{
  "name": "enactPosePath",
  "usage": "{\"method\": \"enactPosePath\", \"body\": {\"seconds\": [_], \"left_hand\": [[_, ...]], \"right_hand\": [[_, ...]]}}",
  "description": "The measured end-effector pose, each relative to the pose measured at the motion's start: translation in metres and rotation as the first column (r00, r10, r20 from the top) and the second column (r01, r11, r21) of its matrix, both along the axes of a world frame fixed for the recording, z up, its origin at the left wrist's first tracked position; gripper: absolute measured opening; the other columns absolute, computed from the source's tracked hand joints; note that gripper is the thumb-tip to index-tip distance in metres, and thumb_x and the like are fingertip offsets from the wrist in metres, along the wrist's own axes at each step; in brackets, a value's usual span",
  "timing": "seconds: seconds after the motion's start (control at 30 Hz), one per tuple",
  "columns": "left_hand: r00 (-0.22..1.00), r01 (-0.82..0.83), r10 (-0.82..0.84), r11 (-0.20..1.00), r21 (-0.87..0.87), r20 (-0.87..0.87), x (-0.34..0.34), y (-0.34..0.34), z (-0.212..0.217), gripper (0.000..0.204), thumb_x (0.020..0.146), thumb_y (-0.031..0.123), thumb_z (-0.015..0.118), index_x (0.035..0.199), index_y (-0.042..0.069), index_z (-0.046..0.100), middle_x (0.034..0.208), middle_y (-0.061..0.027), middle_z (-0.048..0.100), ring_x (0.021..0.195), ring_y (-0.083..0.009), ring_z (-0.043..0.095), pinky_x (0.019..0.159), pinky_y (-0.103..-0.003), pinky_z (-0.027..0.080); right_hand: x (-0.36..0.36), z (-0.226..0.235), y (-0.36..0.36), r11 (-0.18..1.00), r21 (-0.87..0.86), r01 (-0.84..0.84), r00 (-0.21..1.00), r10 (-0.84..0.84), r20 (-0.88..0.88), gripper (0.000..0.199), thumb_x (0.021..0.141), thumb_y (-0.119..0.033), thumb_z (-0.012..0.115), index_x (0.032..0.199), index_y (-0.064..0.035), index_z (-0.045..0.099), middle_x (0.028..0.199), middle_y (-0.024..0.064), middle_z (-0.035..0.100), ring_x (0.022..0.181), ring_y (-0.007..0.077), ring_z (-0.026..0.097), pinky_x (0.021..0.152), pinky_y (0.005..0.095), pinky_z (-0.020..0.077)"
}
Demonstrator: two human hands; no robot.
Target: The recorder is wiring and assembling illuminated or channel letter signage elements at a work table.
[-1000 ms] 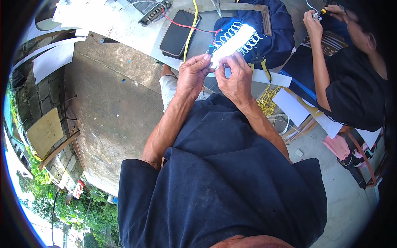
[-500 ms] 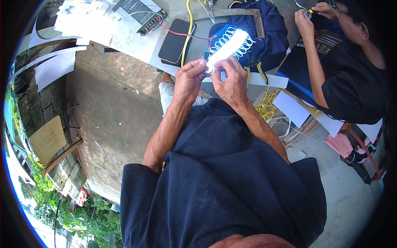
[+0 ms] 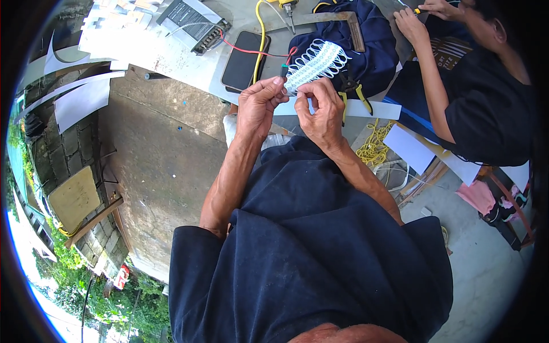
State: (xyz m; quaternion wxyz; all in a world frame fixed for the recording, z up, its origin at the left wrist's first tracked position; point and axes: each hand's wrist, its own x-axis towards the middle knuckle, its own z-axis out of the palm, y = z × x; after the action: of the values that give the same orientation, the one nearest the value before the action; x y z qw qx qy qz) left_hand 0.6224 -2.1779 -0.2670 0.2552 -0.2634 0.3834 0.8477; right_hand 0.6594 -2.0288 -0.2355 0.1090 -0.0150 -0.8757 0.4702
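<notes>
A bundle of white LED modules with looped white wires along both edges lies on dark blue cloth, unlit. My left hand is closed at its near left end, thumb and forefinger pinched on a thin wire. Just above those fingertips, the red wire ends in a small dark piece with a green tip. My right hand is also closed, its thumb and forefinger together by the bundle's near end; anything in that pinch is too small to make out. Pliers with yellow-and-black handles lie right of the bundle.
A metal power supply, a black phone, a yellow cable and a yellow tool with a metal tip lie on the table. At right, a co-worker handles a yellow-handled tool. Yellow cord lies tangled below the table.
The LED modules glowed brightly half a second ago and are now dark. My hands have barely moved, with the right fingertips slightly lower. The co-worker's nearer hand has shifted left.
</notes>
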Motion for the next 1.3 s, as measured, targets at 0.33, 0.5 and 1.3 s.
{"method": "enactPosePath", "body": {"seconds": [0.33,0.5,1.3], "left_hand": [[0.982,0.176,-0.181,0.981,-0.084,-0.047,-0.028,-0.005,0.019,0.016,0.092,0.006,0.068,0.102,-0.007,0.069,0.086,-0.0101,0.070,0.073,-0.0161,0.068,0.071,-0.029,0.058],[0.980,0.189,-0.193,0.978,-0.084,-0.047,-0.031,-0.005,0.019,0.017,0.091,0.007,0.070,0.100,-0.007,0.069,0.083,-0.0098,0.069,0.072,-0.0156,0.067,0.070,-0.029,0.058],[0.980,0.192,-0.196,0.978,-0.083,-0.042,-0.028,-0.006,0.013,0.019,0.090,0.007,0.071,0.100,-0.009,0.069,0.087,-0.0101,0.068,0.076,-0.0162,0.066,0.070,-0.030,0.059]], "right_hand": [[-0.008,0.005,-0.003,0.993,-0.094,0.075,0.997,-0.073,0.022,0.010,0.081,0.000,0.066,0.088,-0.0034,0.059,0.079,0.0054,0.056,0.062,0.0161,0.057,0.054,0.0305,0.0450],[-0.011,0.004,-0.004,0.992,-0.098,0.083,0.996,-0.087,-0.036,0.013,0.079,0.001,0.067,0.088,-0.0035,0.059,0.079,0.0067,0.056,0.064,0.0189,0.059,0.055,0.0313,0.0476],[-0.011,-0.001,-0.002,0.997,-0.039,0.073,0.997,-0.074,-0.029,0.014,0.075,0.001,0.067,0.085,-0.0035,0.057,0.078,0.0094,0.056,0.067,0.0274,0.061,0.058,0.0372,0.0493]]}}
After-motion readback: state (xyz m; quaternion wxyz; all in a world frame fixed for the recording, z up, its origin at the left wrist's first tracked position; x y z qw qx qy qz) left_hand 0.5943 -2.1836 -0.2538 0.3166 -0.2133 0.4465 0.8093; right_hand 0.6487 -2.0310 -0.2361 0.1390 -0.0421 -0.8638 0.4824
